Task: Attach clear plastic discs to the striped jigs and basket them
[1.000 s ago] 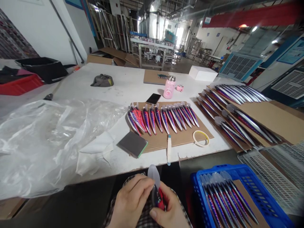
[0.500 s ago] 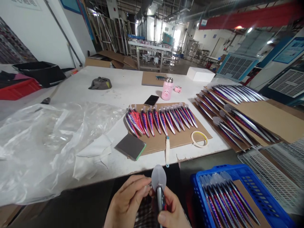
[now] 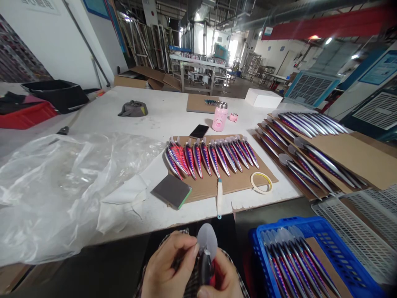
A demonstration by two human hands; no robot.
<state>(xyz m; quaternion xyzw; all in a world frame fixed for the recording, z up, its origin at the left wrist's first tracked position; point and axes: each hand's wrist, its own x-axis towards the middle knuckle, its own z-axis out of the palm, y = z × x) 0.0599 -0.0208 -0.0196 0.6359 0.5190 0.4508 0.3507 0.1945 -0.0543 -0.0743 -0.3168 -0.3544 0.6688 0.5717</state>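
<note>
One fishing lure [image 3: 204, 267] is up close to the camera, just left of the blue crate [image 3: 288, 222]. From where I sit, I can see the left hand [image 3: 169, 263] pinching it near its clear plastic lip [image 3: 207, 241]. The right hand [image 3: 225, 278] seems curled around the lure's body, but I can't see it well. More lures [image 3: 296, 260] lie in the crate.

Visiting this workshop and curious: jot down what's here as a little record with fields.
Left hand: pinching a fishing lure near its clear lip
Right hand: holding the same lure lower down
Beside them: blue crate holding lures
Table: more lures on cardboard; sanding block; tape roll; pink bottle
</note>
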